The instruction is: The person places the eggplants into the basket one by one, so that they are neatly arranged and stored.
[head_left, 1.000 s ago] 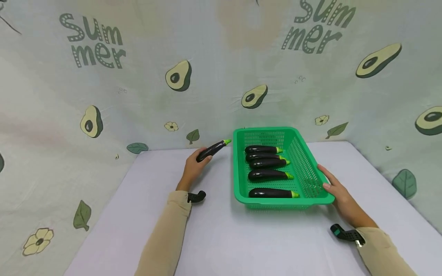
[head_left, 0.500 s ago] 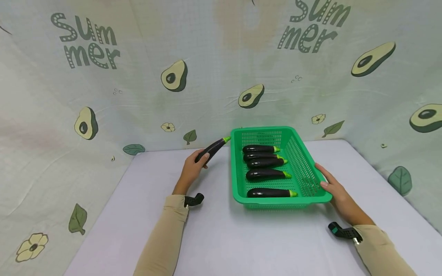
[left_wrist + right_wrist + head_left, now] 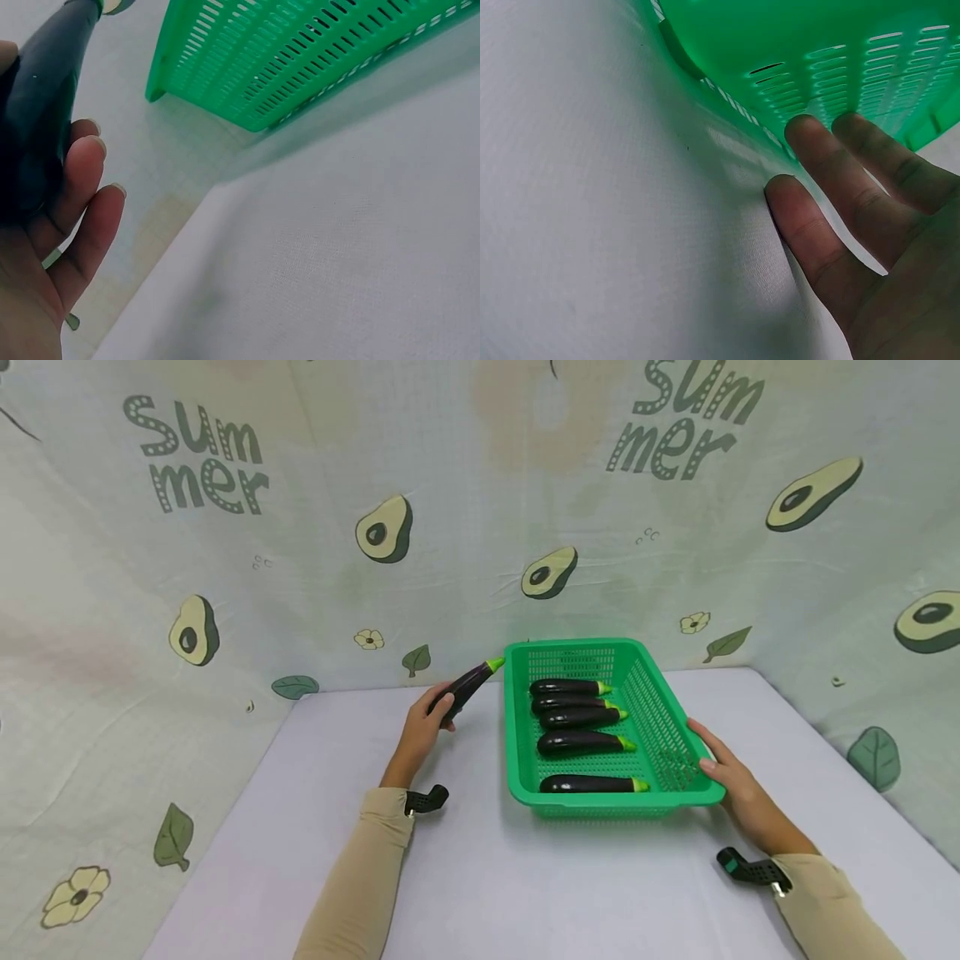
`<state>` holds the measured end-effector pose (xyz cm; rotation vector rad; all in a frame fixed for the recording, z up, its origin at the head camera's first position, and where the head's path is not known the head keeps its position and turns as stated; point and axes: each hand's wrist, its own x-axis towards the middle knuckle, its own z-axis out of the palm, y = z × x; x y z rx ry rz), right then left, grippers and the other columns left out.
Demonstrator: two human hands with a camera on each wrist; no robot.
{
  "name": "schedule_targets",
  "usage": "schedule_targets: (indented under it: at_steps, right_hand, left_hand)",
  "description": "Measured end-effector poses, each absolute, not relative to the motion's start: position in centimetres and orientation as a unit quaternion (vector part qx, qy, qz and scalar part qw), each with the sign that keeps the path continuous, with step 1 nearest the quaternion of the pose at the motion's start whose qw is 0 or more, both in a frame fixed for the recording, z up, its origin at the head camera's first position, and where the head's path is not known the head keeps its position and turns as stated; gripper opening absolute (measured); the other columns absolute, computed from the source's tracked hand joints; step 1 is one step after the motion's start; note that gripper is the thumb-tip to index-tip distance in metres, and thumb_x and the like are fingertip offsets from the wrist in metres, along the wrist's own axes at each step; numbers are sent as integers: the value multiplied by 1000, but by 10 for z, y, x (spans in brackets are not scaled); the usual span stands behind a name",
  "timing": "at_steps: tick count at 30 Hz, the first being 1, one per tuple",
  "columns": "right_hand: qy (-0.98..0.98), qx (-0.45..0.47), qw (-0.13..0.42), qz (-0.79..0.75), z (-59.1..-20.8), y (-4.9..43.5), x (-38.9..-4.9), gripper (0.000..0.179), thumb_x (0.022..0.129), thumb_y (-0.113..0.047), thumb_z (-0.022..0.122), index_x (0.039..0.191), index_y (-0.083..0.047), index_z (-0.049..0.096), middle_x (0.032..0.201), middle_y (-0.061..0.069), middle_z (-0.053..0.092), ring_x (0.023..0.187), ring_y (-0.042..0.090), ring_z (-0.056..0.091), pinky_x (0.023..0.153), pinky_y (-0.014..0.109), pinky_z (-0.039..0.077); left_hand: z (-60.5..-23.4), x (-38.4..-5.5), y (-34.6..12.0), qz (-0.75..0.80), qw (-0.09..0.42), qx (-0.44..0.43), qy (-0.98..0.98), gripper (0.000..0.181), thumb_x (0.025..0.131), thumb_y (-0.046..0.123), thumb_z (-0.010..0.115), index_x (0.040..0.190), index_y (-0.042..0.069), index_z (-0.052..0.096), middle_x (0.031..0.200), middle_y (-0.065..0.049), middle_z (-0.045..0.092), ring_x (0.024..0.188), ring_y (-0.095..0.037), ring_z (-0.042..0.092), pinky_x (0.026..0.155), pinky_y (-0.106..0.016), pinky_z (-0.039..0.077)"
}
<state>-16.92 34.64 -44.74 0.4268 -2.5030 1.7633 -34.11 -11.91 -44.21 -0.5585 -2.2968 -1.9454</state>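
Observation:
My left hand point(image 3: 422, 727) grips a dark purple eggplant point(image 3: 471, 683) by its thick end, left of the green plastic basket point(image 3: 517, 781). The eggplant tilts up to the right, its green stem end right by the basket's left rim. In the left wrist view the fingers point(image 3: 88, 161) wrap behind the eggplant point(image 3: 46, 82). At the basket's right side, my right hand point(image 3: 750, 797) holds the rim, thumb on top. In the right wrist view, its other fingers point(image 3: 810, 225) extend beside the slotted outer wall point(image 3: 840, 75). Several eggplants point(image 3: 581, 743) lie crosswise inside, stems to the right.
The basket stands toward the back of a table with a white cloth point(image 3: 480, 893). Behind it hangs a pale curtain point(image 3: 465, 527) printed with avocados, leaves and lettering. Black wrist mounts point(image 3: 427, 799) stick out at both sleeves.
The left hand has turned the eggplant slightly, its stem end rising a little. The basket and the right hand hold their place; the whole view shifts slightly.

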Motion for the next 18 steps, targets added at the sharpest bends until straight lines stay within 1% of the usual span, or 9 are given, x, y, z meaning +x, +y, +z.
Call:
schedule_targets:
  at_steps: [3, 5, 7, 11, 14, 16, 18]
  right_hand:
    - [-809, 138, 25, 570, -447, 346, -168, 58, 110, -24, 30, 163, -26, 8, 165, 17, 2, 125, 1, 33, 89, 9, 33]
    - [-809, 138, 25, 570, -447, 346, -169, 58, 110, -24, 30, 163, -26, 8, 165, 18, 2, 123, 3, 35, 88, 10, 34]
    - [-811, 139, 25, 568, -446, 345, -169, 58, 110, -24, 30, 163, -26, 7, 165, 17, 2, 123, 3, 35, 88, 9, 33]
    - [-811, 140, 24, 567, -446, 345, -169, 58, 110, -24, 30, 163, -26, 7, 166, 15, 1, 124, 2, 33, 88, 9, 32]
    - [-805, 144, 26, 575, -447, 346, -169, 58, 110, -23, 30, 163, -25, 8, 166, 13, 1, 126, 1, 31, 90, 8, 32]
    - [-800, 148, 27, 581, -448, 346, -169, 58, 110, -21, 30, 163, -24, 8, 166, 10, 1, 128, 0, 29, 90, 8, 31]
    - [-797, 151, 28, 583, -449, 347, -169, 58, 110, -21, 30, 163, -24, 8, 167, 8, 0, 129, -2, 27, 91, 7, 30]
  left_hand:
    - [-441, -339, -117, -640, 39, -190, -744, 40, 107, 30, 51, 143, 15, 56, 135, -16, 55, 105, -41, 55, 73, -29, 54]
    - [-441, -338, -117, -638, 38, -195, -744, 39, 107, 26, 48, 143, 15, 56, 138, -15, 54, 107, -36, 55, 73, -29, 54]
    - [-439, -337, -116, -641, 36, -196, -741, 39, 107, 22, 45, 143, 15, 56, 137, -15, 54, 106, -34, 55, 74, -29, 54]
    - [-436, -335, -115, -651, 30, -196, -732, 44, 104, 21, 39, 144, 17, 56, 136, -16, 54, 103, -48, 55, 76, -31, 54]
    - [-435, -334, -114, -655, 23, -199, -728, 47, 102, 22, 37, 144, 18, 56, 135, -16, 53, 100, -51, 56, 79, -33, 53]
    - [-434, -334, -114, -654, 21, -202, -729, 48, 101, 22, 36, 145, 19, 55, 136, -16, 53, 97, -45, 59, 81, -34, 52]
    - [-433, -334, -113, -655, 18, -205, -727, 47, 102, 22, 37, 146, 19, 54, 136, -16, 53, 92, -35, 61, 82, -35, 52]
